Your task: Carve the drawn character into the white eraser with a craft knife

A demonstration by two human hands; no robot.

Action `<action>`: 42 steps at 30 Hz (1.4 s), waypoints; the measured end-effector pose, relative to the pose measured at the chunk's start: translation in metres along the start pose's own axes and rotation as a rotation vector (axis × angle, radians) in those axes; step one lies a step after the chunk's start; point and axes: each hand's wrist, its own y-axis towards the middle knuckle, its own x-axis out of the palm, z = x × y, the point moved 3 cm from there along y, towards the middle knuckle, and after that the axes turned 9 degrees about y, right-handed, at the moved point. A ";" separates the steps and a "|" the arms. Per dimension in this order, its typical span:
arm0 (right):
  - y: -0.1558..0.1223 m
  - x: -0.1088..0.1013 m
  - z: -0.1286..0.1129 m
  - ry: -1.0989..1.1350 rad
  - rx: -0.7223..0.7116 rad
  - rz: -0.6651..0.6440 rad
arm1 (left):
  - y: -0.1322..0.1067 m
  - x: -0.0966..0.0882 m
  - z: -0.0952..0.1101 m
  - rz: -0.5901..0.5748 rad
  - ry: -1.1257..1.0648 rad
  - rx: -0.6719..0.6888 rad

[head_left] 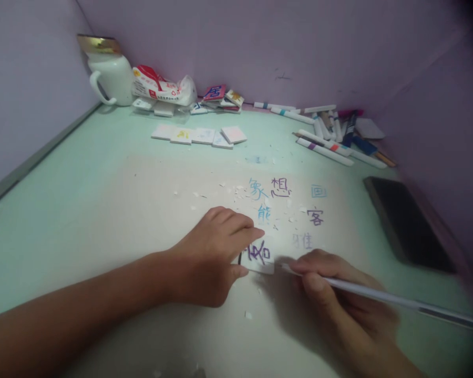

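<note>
My left hand presses a small white tile down on the pale green table, with fingers on the tile's top edge and thumb at its lower left. The tile bears a purple written character. My right hand grips a long white pen, and its tip touches the tile's lower right corner. Blue and purple characters are written on the table just beyond the tile.
White crumbs lie scattered near the hands. A row of white tiles lies further back. A white mug, a red-and-white packet and more tiles stand at the wall. Several markers lie back right. A black slab lies right.
</note>
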 end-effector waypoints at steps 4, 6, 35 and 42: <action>0.003 0.002 0.002 -0.009 0.022 -0.039 | 0.000 0.000 0.001 -0.001 -0.013 -0.017; 0.003 0.003 0.001 0.004 0.026 -0.043 | 0.000 0.000 0.001 -0.001 -0.017 -0.020; -0.004 0.009 0.004 0.097 0.226 0.231 | 0.000 0.001 -0.001 0.022 -0.019 0.004; 0.000 0.004 0.008 0.075 0.354 0.255 | 0.000 0.002 0.000 0.031 -0.018 0.014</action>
